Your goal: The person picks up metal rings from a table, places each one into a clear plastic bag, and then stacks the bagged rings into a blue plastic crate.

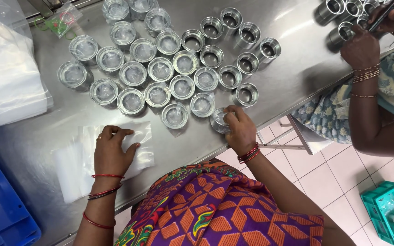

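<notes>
Your right hand (239, 130) closes its fingers around a bagged metal ring (220, 120) at the counter's (292, 68) near edge. It looks heavy, rigid and slick under film, so grip its outer wall. Your left hand (111, 152) lies flat, fingers spread, on a thin, limp stack of plastic bags (76, 166).

Bright even light, glare on steel table (292, 59), sharp focus
</notes>
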